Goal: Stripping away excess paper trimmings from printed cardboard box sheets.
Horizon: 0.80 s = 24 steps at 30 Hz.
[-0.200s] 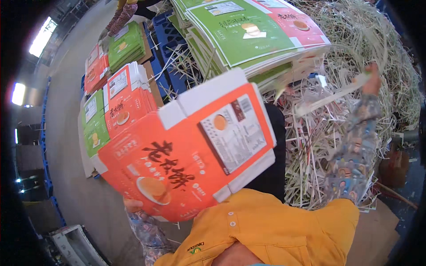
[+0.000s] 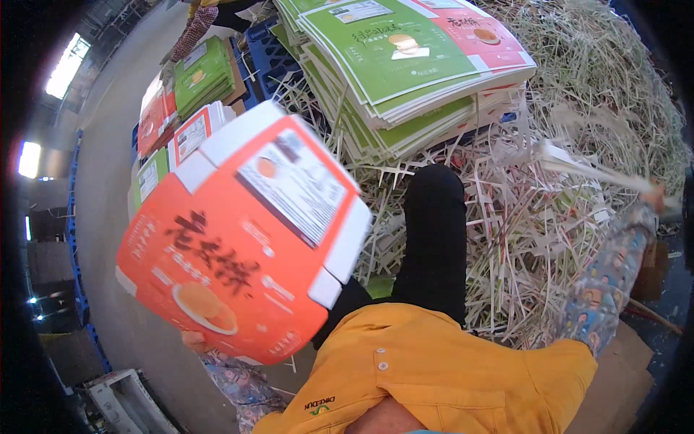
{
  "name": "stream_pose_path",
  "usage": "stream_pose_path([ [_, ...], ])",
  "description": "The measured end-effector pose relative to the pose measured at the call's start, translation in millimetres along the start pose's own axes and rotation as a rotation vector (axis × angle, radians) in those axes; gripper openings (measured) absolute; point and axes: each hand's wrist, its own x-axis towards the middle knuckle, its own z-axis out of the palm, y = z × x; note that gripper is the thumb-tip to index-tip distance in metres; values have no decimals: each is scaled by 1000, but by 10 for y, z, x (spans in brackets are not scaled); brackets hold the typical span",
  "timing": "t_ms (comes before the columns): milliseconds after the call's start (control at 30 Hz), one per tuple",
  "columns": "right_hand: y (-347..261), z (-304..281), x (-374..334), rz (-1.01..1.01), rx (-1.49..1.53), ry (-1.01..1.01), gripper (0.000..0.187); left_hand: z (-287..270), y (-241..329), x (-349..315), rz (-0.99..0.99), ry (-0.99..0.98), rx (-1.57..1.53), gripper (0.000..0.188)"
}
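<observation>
My left hand [image 2: 194, 341] grips the lower left edge of an orange cardboard box blank [image 2: 289, 239], with most of its fingers hidden behind it. The blank is flat, with white flaps and a picture of round cakes, and it is tilted over my lap. Out at the far right, my right hand [image 2: 654, 197] is closed on a white paper strip [image 2: 596, 170], which is blurred by motion. Beneath that strip spreads a heap of paper trimmings [image 2: 520, 239].
Ahead stands a tall stack of green and orange printed sheets [image 2: 383, 65] with ragged edges. Stacks of green box blanks [image 2: 204, 76] and orange box blanks [image 2: 154, 119] lie at the left by a blue pallet [image 2: 269, 54]. At the far left a co-worker's sleeve [image 2: 194, 32] reaches down.
The orange box blank has moved left and lower with my left hand. My right hand has swung outward to the right and down, carrying the paper strip.
</observation>
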Motion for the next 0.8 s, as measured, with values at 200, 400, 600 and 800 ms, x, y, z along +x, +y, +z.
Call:
stream_pose_path([
  [200,317,-413,-1753,657,-454,130,37,1392,395,371,66,149,15,65],
  [400,-605,260,-2259,648,-590,14,30,1991,195,1310,162,59,32,70],
  [600,-1634,2352,-3409,250,-24,-573,21,2361,-572,1669,161,100,6,50],
  [800,-2255,3534,-4600,654,488,-991,31,2099,-2054,1602,-263,255,-248,43],
])
